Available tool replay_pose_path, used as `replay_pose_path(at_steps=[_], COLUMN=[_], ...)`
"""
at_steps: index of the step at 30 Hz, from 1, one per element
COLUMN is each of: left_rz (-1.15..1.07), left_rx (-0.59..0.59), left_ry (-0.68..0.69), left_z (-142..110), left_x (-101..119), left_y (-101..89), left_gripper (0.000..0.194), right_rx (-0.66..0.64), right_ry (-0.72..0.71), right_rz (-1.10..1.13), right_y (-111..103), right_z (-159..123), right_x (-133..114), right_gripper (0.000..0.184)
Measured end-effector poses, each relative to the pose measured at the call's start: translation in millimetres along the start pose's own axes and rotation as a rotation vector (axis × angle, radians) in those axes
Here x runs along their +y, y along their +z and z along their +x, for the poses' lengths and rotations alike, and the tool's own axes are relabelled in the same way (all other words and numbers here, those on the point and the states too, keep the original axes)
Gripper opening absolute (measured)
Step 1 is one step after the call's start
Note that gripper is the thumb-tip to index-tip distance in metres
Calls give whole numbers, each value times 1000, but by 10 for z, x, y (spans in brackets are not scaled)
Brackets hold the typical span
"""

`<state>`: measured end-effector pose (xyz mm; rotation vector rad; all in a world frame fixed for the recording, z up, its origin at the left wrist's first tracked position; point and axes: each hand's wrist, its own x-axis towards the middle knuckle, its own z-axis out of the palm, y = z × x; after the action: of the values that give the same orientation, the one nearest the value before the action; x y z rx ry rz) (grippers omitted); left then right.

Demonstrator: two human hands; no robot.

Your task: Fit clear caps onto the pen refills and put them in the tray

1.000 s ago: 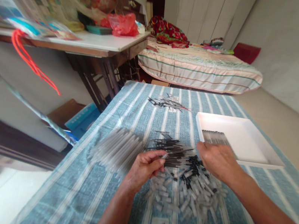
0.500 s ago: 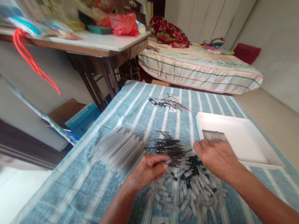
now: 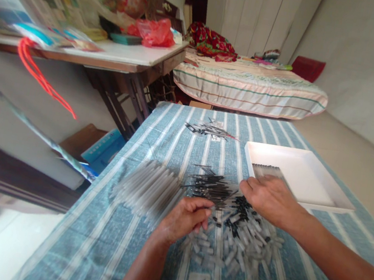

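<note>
My left hand (image 3: 188, 218) is closed, thumb pressed against the forefinger, over the near edge of a pile of thin dark pen refills (image 3: 211, 186). Whatever sits in this pinch is too small to make out. To the right, my right hand (image 3: 266, 197) is also closed, its fingertips pinched beside the refills and what they hold hidden. Left of my left hand lies a row of translucent pen barrels (image 3: 151, 186). Below my right hand spreads a heap of clear pen caps (image 3: 244, 248), with small black pen parts (image 3: 241, 210) at its far side.
A shallow white tray (image 3: 316, 174) holds a row of assembled-looking pens (image 3: 267, 170) at its left, partly behind my right hand. More loose refills (image 3: 212, 129) lie at the far end of the striped tablecloth (image 3: 92, 243). A cluttered side table (image 3: 129, 57) stands left; a bed (image 3: 252, 89) is beyond.
Both hands stay almost in place and remain pinched. A small greyish tip seen at my left fingertips earlier no longer shows clearly. The view has shifted very slightly.
</note>
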<state>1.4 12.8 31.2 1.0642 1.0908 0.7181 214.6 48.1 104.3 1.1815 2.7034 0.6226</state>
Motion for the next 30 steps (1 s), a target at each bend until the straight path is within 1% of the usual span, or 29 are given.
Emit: replay_pose_path(at_steps=[3,6,9,11,13,14,15,17,18,20,23,26,30], left_rz=[9,4,-43,-92,-136,-153,-165,-179,-182,-185,-167,-145,-145], left_rx=[-12,0,14,11,23,34,45,57,53,41,16,-6,-24], left_ry=[-3,16,72,126,170,185,193,204,209,217,220,218,217], left_z=[11,18,21,19,16,13,10,4,1,-5,-13,-17,-17], left_x=[-8,-9,-16,-23,-28,-29,-30,-28,-27,-22,-16,-19,-36], left_y=[4,15,26,27,24,22,19,18,19,24,34,38,37], left_gripper=[26,27,27,27,26,26,25,25,25,25,24,23,24], right_rx=[34,74,146,262,377,405,409,367,350,343,346,351,385], right_ry=[-37,-71,-58,0,110,181,258,402,461,536,543,516,490], right_rz=[21,81,246,464,768,942,1119,1438,1565,1736,1863,1925,1985], right_y=[7,-9,-13,13,63,95,127,185,208,239,264,293,350], right_z=[2,16,22,15,-1,-12,-24,-49,-61,-82,-104,-111,-110], right_x=[-51,-144,-241,-296,-349,-379,-410,-477,-510,-565,-614,-641,-688], right_gripper=[13,14,16,15,12,10,9,10,12,15,15,14,19])
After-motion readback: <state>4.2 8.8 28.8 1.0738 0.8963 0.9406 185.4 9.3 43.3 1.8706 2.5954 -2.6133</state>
